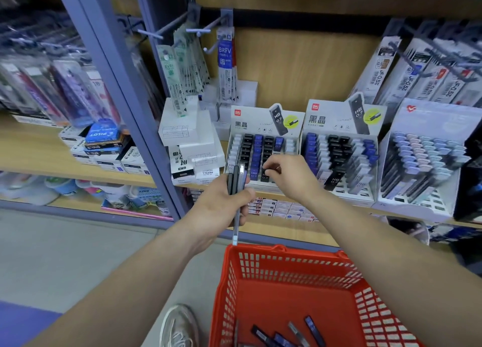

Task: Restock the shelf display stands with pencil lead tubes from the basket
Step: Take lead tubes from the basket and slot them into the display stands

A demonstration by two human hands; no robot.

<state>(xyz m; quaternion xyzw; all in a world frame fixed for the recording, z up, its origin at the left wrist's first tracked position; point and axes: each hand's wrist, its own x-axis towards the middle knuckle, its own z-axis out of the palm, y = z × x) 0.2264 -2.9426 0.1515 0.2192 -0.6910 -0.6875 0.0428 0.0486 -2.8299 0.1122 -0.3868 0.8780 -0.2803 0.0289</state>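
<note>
My left hand (224, 206) grips a small bunch of pencil lead tubes (236, 179), black, blue and clear, held upright in front of the shelf. My right hand (289, 176) reaches into the left display stand (263, 122) and pinches a black tube (266, 174) in its front row. A second display stand (339, 122) with blue, clear and black tubes stands just to the right. Below my arms sits the red basket (287, 271), with several loose tubes (284, 332) lying on its bottom.
A third stand (427, 164) of pastel-capped tubes stands at the far right. White refill boxes (187, 138) are stacked left of the stands. Hanging refill packs (224, 60) fill the hooks above. A blue-grey shelf post (125, 91) runs down the left. My shoe (180, 326) is beside the basket.
</note>
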